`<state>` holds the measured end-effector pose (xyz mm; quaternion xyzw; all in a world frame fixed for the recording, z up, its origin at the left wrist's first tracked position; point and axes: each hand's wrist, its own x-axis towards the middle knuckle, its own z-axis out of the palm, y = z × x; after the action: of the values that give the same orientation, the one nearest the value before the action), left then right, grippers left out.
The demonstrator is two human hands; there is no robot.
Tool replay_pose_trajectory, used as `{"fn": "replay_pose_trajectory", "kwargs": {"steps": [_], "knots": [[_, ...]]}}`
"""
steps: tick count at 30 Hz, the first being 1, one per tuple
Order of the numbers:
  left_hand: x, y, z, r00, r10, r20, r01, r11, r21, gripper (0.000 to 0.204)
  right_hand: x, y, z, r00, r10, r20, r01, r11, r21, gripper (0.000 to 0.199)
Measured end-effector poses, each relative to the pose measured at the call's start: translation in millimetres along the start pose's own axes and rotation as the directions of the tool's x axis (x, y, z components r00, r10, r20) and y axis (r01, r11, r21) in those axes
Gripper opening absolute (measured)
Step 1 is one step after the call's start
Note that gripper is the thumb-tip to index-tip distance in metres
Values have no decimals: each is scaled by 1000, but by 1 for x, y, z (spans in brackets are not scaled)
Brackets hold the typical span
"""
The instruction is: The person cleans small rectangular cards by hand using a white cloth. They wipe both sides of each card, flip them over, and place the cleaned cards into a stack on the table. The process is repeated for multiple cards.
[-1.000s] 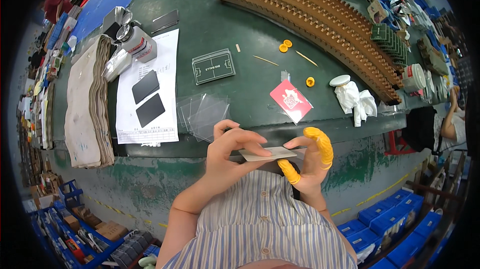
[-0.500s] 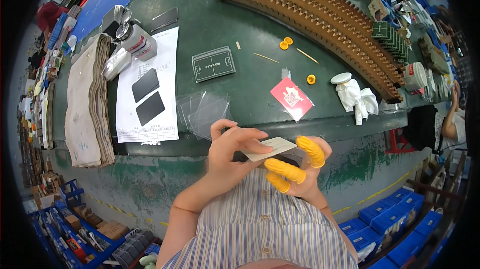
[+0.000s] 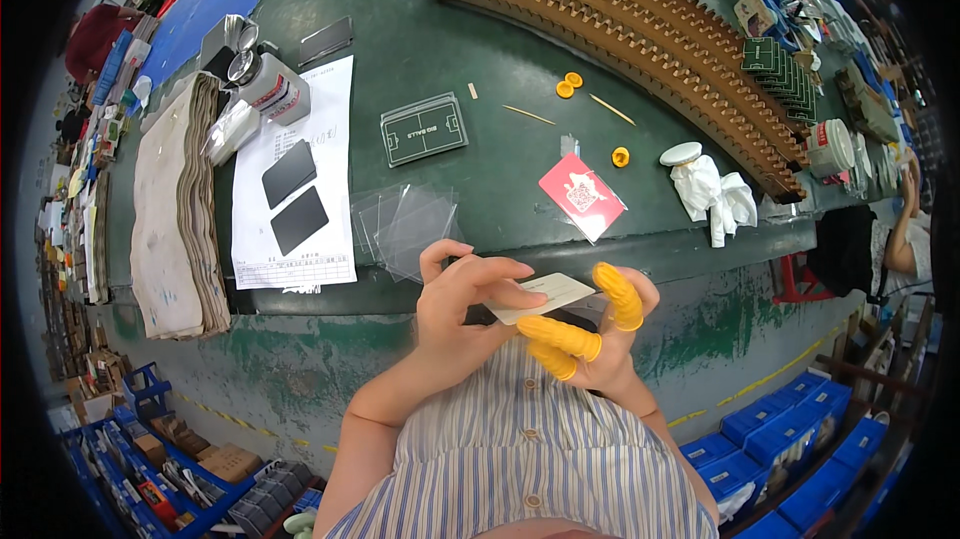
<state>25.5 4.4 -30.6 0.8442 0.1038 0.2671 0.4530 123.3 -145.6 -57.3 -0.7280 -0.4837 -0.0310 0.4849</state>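
A person in a striped shirt holds a small pale card (image 3: 541, 297) flat between both hands, close to the chest and just short of the green workbench (image 3: 500, 169) edge. The right hand (image 3: 600, 334), with yellow rubber cots on three fingers (image 3: 560, 336), cradles the card from below and along its right end. The left hand (image 3: 462, 314) closes over the card's left end, thumb and fingertips pressing on its top face.

Just beyond the grip, a loose fan of clear plastic sleeves (image 3: 405, 224) lies on the bench. To the left of those sits a white paper sheet (image 3: 295, 174) bearing two dark rectangles. Beyond and to the right of the grip lies a red card (image 3: 582, 196), then a crumpled white cloth (image 3: 715, 197). Farther off are a green printed card stack (image 3: 424, 129), small yellow rings (image 3: 568, 86), and long curved brown slotted racks (image 3: 640, 34).
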Motion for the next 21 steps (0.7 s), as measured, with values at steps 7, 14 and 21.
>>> {"fn": "replay_pose_trajectory", "kwargs": {"steps": [7, 14, 21], "knots": [[-2, -4, 2, 998, -2, -56, 1, 1000, -31, 36, 0, 3, -6, 999, -24, -28, 21, 995, -95, 28], [-3, -5, 2, 1000, -15, -14, 14, 1000, -7, 43, 1, 0, -6, 1000, -31, -2, 31, 998, -46, 29], [-4, -4, 4, 999, -3, -40, 4, 1000, 8, 42, 3, -1, -2, 999, -35, -10, 35, 999, -15, 31]]}}
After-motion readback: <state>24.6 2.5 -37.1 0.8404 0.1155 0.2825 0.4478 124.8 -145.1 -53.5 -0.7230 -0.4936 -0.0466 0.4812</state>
